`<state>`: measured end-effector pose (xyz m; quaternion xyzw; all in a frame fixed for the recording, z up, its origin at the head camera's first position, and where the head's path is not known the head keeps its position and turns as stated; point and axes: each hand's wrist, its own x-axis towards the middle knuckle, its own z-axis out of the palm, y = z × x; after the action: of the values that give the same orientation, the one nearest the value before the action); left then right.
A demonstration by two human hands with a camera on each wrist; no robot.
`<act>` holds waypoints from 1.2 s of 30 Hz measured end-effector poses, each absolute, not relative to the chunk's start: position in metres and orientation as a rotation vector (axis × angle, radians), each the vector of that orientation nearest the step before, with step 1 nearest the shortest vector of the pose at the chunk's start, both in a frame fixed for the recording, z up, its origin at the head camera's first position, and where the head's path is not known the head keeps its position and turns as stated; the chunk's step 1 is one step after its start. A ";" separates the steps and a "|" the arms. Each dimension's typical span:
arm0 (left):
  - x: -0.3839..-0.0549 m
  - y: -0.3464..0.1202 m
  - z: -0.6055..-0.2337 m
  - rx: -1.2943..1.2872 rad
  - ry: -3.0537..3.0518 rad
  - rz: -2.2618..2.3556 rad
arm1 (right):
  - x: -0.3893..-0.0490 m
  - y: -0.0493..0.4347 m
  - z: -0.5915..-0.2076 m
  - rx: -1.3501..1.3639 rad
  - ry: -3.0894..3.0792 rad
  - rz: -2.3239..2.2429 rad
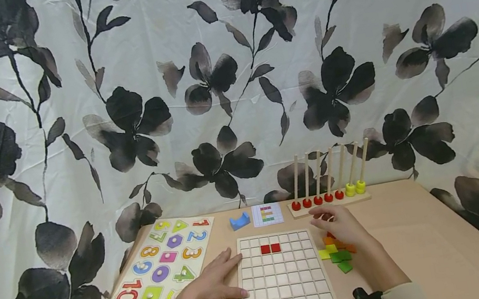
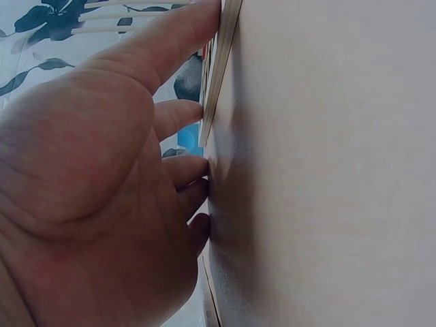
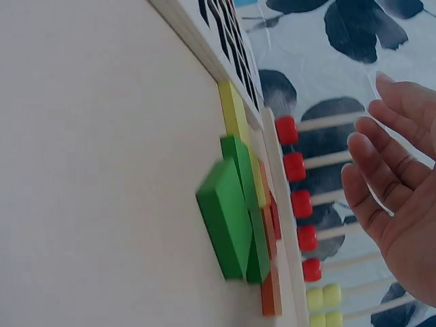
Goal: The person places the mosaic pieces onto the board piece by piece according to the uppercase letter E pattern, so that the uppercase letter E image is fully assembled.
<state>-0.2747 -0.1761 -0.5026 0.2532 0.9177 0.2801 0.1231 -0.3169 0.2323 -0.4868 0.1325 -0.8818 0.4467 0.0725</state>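
Note:
A white gridded board (image 1: 284,291) lies on the table with two red tiles (image 1: 271,248) side by side in its second row. My left hand (image 1: 215,283) rests at the board's left side, its fingers extended and its thumb touching the frame, as the left wrist view also shows. Above a small pile of loose tiles, my right hand (image 1: 341,226) hovers with fingers loosely bent and nothing between them. In that pile are green tiles (image 3: 225,225), yellow tiles (image 3: 234,112) and orange tiles (image 3: 271,293), with a bit of red partly hidden beneath the hand in the head view.
Behind the board lie a pattern card (image 1: 267,214) and a blue curved piece (image 1: 240,221). A peg rack (image 1: 331,204) with red and yellow beads stands at the back right. On the left is a number-and-shape puzzle board (image 1: 170,260). Floral cloth (image 1: 229,92) hangs behind.

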 end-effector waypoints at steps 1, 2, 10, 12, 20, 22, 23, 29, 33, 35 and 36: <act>-0.275 -0.176 -0.503 0.738 2.676 0.817 | -0.317 0.235 -0.487 0.388 -2.650 1.331; -0.275 -0.176 -0.503 0.737 2.676 0.817 | -0.317 0.237 -0.488 0.377 -2.650 1.327; -0.275 -0.177 -0.506 0.738 2.680 0.814 | -0.317 0.252 -0.492 0.222 -2.742 1.280; -0.276 -0.177 -0.506 0.738 2.683 0.813 | -0.317 0.256 -0.495 0.197 -2.776 1.259; -0.277 -0.177 -0.505 0.734 2.678 0.820 | -0.319 0.270 -0.504 0.171 -2.849 1.242; -0.277 -0.177 -0.505 0.729 2.676 0.820 | -0.319 0.270 -0.506 0.161 -2.862 1.236; -0.277 -0.177 -0.505 0.728 2.674 0.821 | -0.318 0.270 -0.507 0.161 -2.871 1.230; -0.277 -0.177 -0.505 0.742 2.671 0.826 | -0.318 0.271 -0.511 0.192 -2.896 1.158; -0.276 -0.176 -0.504 0.744 2.672 0.825 | -0.318 0.270 -0.513 0.205 -2.897 1.159; -0.275 -0.176 -0.504 0.739 2.672 0.825 | -0.318 0.269 -0.513 0.209 -2.901 1.160; -0.275 -0.176 -0.503 0.736 2.671 0.826 | -0.318 0.269 -0.514 0.209 -2.905 1.158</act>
<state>-0.2750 -0.1760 -0.5034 0.2525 0.9167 0.2835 0.1250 -0.3178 0.2690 -0.5136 0.0667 -0.9269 0.3694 0.0039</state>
